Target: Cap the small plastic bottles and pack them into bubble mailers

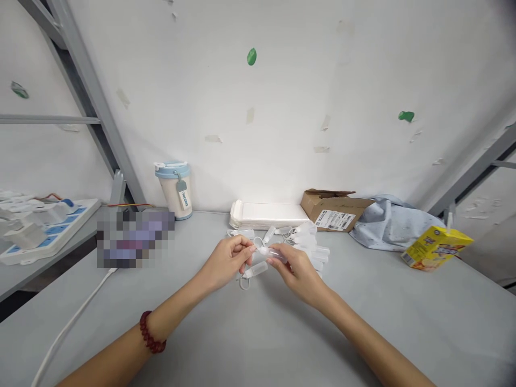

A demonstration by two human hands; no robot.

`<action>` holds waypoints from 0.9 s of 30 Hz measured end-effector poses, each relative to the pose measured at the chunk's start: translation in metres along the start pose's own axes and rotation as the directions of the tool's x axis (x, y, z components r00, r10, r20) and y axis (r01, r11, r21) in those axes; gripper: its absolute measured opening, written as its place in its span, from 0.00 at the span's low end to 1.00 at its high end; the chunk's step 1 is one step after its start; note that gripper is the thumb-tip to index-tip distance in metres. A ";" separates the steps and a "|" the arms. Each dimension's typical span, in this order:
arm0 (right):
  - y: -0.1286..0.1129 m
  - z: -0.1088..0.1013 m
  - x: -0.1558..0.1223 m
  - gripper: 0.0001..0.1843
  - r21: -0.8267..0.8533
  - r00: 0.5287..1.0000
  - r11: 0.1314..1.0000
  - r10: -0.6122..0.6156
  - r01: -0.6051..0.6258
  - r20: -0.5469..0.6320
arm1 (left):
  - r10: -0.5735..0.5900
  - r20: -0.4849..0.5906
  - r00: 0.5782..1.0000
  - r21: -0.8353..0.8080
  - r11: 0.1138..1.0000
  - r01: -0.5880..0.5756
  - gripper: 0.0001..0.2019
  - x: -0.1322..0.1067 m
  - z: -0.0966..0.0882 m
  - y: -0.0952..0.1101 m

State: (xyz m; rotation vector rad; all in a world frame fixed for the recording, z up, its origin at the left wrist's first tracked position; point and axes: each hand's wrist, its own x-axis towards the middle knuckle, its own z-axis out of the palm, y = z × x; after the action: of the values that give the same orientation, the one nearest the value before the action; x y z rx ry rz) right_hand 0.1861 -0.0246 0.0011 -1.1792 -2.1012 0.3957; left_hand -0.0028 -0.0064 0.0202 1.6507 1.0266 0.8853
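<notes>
Between my hands is a small translucent plastic tube with a white cap and a thin cord loop. My right hand is closed around the tube's body, thumb underneath. At the cap end, my left hand pinches the cord loop between thumb and fingertips. Just below my fingers another capped tube lies on the table, its loop pointing left. Several similar tubes are heaped behind my right hand, which hides part of the pile.
Behind the tubes sit a stack of white trays and an open cardboard box. A tumbler, a blurred-out object and a power strip are leftward. To the right are a bluish cloth and yellow drink carton.
</notes>
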 end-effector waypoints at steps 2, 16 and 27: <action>0.000 0.001 -0.001 0.12 -0.014 1.000 1.000 -0.028 0.028 -0.001 | -0.008 0.002 1.000 -0.004 1.000 0.008 0.10 -0.001 0.001 0.001; -0.002 0.007 -0.006 0.11 -0.038 0.995 0.994 -0.098 0.098 0.001 | -0.010 0.038 0.999 -0.063 0.998 0.013 0.09 -0.004 0.004 0.001; 0.000 0.007 -0.007 0.11 -0.097 0.992 0.988 -0.124 0.123 -0.009 | -0.030 0.039 0.999 -0.062 0.998 0.032 0.09 -0.004 0.005 -0.001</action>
State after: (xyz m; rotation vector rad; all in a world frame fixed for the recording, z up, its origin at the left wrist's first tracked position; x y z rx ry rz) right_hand 0.1839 -0.0302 -0.0067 -1.0952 -2.1879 0.2297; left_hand 0.0001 -0.0120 0.0176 1.5896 0.9859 0.8540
